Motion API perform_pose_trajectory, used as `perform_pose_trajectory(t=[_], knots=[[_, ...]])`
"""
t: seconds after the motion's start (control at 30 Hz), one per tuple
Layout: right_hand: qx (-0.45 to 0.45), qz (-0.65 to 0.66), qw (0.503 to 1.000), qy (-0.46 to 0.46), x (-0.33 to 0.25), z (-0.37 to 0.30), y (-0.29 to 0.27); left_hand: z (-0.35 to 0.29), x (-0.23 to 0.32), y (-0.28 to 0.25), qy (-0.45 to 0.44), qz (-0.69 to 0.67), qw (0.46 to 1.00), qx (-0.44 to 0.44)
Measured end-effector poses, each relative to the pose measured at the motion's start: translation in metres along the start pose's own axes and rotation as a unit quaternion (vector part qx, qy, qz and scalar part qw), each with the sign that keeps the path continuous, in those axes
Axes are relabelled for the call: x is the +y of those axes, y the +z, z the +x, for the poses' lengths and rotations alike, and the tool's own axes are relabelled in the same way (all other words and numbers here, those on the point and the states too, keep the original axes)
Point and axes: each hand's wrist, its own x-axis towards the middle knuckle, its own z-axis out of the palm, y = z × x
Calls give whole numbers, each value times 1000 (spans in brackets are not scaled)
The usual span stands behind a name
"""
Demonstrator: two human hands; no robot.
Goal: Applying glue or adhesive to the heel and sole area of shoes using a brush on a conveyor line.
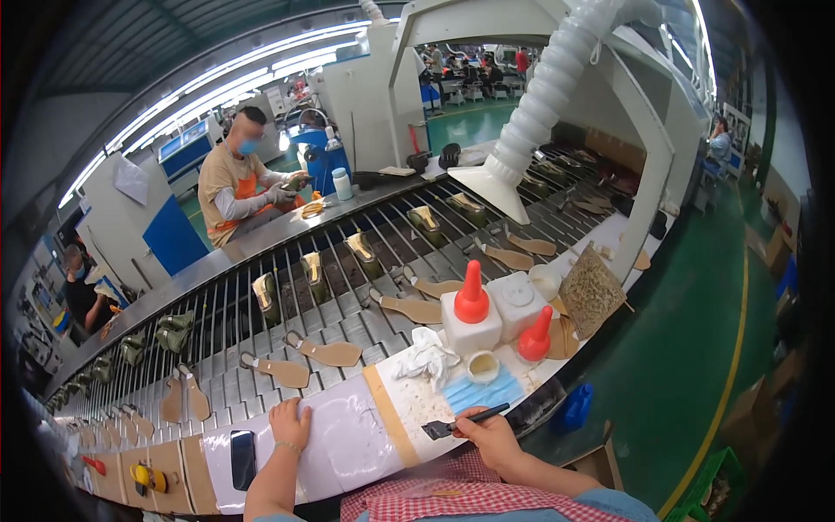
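Note:
My right hand [492,442] grips a dark-handled brush [440,429], its bristle end low over the white work surface. Flat on the clear plastic sheet [339,426] rests my left hand [290,424], fingers stretched out and holding nothing. A black phone [243,459] lies left of it. Beyond the brush are a blue face mask [500,393], a small white cup [482,369] with pale contents and a crumpled white tissue [426,358]. Behind the cup stand white bottles with red cone caps [472,300]. Tan shoe soles [277,370] lie in pairs on the conveyor's near side.
A slatted conveyor [330,304] carries olive shoes [313,274] along its far side. Over it hangs a white duct hood [496,183]. A speckled board [591,291] leans at the right. Across the line, a masked person [239,178] in an orange apron handles a shoe.

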Motion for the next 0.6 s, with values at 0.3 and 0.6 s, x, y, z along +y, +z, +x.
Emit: perform_pose_trajectory(t=[0.3,0.6], knots=[[16,27,999,24,17,-22,20,-9,-8,1,-9,1,1000,-2],[-4,-27,1000,-9,41,-11,92,11,-27,-13,12,-60,996,-66]])
